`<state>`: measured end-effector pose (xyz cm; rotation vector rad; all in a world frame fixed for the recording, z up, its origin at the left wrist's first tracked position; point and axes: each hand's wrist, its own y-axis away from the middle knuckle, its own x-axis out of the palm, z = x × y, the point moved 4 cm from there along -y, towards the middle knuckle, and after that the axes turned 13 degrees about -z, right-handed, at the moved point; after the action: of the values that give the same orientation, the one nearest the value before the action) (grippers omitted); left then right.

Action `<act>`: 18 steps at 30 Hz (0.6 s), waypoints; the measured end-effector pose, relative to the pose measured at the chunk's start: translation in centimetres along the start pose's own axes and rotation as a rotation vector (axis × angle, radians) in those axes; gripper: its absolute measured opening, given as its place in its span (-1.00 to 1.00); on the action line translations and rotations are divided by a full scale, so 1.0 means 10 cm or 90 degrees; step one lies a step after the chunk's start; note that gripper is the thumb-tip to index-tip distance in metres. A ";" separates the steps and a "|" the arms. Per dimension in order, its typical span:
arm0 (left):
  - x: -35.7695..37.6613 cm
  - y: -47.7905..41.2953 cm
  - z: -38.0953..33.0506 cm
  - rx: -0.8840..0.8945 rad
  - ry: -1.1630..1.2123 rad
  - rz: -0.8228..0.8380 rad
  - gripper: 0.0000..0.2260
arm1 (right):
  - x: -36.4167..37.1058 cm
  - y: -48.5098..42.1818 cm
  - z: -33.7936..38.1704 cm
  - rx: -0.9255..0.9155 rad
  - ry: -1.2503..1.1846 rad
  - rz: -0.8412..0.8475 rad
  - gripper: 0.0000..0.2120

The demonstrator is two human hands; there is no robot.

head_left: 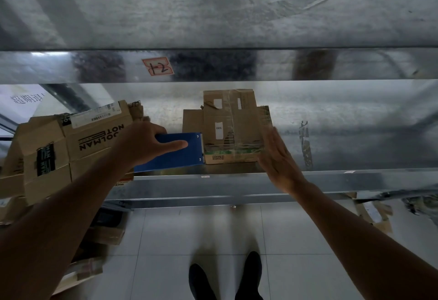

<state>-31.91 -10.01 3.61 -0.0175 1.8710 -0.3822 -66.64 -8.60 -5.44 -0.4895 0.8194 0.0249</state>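
Forearms (71, 224) were closest to the lens, both reaching out over the tiled floor (166, 240) and the shoes (248, 273) to the metal shelf (237, 181).

Left hand (147, 141) was clamped on the blue flat box (175, 157), thumb across the top and fingers curled over its far edge. The box lay at the shelf's front lip, its right end against the taped carton (232, 124).

Right hand (277, 157) was spread flat with fingers straight along the carton's right side and gripped nothing. It was blurred, so I couldn't confirm firm contact.

Risks as I judged them:
- The blue flat box sat right at the lip with a one-handed hold. Any slip in that pinch and it drops off the front, toward the shoes.
- The carton was only braced by a flat palm. Push the blue flat box in hard and the carton could skid or twist away, since there was no hold on it.
- The carton's top flaps were torn and the tape was loose, so a box corner could snag there and jam.
- Printed cartons (94, 138) were stacked unevenly just left of the left hand. A wrist or elbow swing could knock that stack, and some of it already overhung the shelf front.

Fix: get the carton gripped before pushing.
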 end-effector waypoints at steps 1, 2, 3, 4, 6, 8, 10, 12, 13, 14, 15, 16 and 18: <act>0.00 0.00 0.00 -0.001 0.010 -0.009 -0.31 | -0.07 -0.05 0.11 -0.010 -0.046 -0.055 -0.39; -0.01 0.00 -0.01 0.000 0.021 -0.020 -0.32 | -0.16 -0.09 0.23 -0.022 -0.079 -0.124 -0.39; -0.02 -0.01 -0.02 0.002 0.030 -0.029 -0.34 | -0.22 -0.13 0.32 -0.048 -0.087 -0.180 -0.39; -0.03 -0.01 -0.04 0.005 0.034 -0.033 -0.36 | -0.24 -0.18 0.41 -0.072 -0.073 -0.203 -0.41; -0.04 -0.01 -0.07 0.008 0.040 -0.035 -0.41 | -0.14 -0.27 0.45 -0.083 -0.013 -0.162 -0.44; -0.04 -0.01 -0.08 0.009 0.040 -0.034 -0.43 | 0.03 -0.32 0.43 -0.083 0.042 -0.095 -0.44; -0.03 -0.01 -0.07 0.009 0.032 -0.032 -0.42 | 0.15 -0.35 0.40 -0.119 0.083 -0.055 -0.45; -0.03 -0.01 -0.06 0.011 0.026 -0.034 -0.42 | 0.22 -0.35 0.37 -0.144 0.112 -0.043 -0.47; -0.03 -0.01 -0.05 0.011 0.025 -0.034 -0.44 | 0.24 -0.35 0.36 -0.154 0.128 -0.042 -0.49; -0.04 -0.01 -0.05 0.010 0.026 -0.032 -0.45 | 0.26 -0.35 0.34 -0.169 0.145 -0.043 -0.51; -0.04 -0.01 -0.04 0.007 0.029 -0.030 -0.47 | 0.27 -0.34 0.34 -0.184 0.162 -0.041 -0.52; -0.04 0.00 -0.03 0.004 0.033 -0.027 -0.48 | 0.29 -0.33 0.34 -0.201 0.177 -0.040 -0.53; -0.05 0.00 -0.01 -0.001 0.039 -0.023 -0.47 | 0.29 -0.34 0.33 -0.226 0.202 -0.034 -0.54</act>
<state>-31.85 -9.87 4.06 -0.0411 1.9340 -0.4108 -61.71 -10.69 -4.19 -0.8653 1.1193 0.0442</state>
